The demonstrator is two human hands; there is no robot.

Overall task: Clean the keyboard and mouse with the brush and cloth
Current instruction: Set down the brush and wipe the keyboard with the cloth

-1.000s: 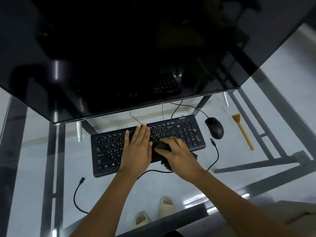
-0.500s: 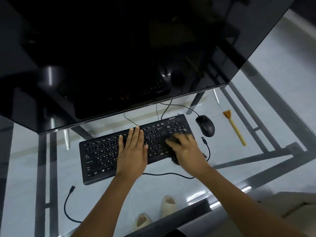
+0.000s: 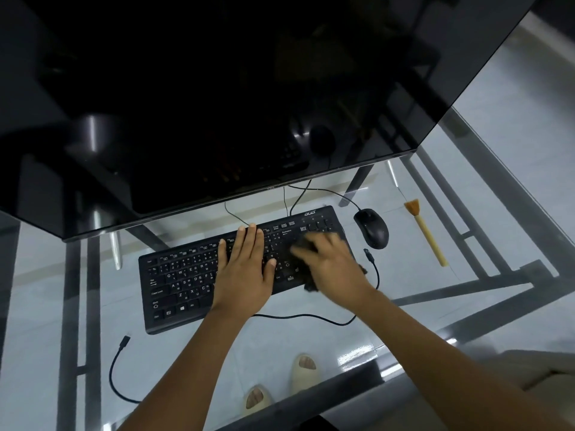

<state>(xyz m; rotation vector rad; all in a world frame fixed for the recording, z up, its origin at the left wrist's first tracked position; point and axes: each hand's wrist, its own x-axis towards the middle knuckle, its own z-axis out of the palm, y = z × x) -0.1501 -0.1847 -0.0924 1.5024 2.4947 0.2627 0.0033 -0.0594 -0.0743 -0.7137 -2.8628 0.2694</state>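
Nearest, at six o'clock, two feet in pale slippers [image 3: 281,384] show through the glass table [image 3: 404,290]. A loose cable [image 3: 116,368] lies at seven o'clock on the glass. Both forearms reach up from the bottom edge to the black keyboard [image 3: 180,281] at the centre. The left hand [image 3: 245,269] lies flat on the middle keys, fingers straight and close together, thumb out to the side. The right hand [image 3: 329,262], blurred, presses a dark cloth [image 3: 311,286] onto the keyboard's right end, fingers spread over it; cloth edges peek out beneath the palm. Just beside the keyboard at two o'clock sits the black mouse [image 3: 371,228], untouched. Farther right, the brush [image 3: 426,231] lies on the glass, bristles pointing away. Beyond, at twelve o'clock, a dark monitor [image 3: 217,104] fills the top.
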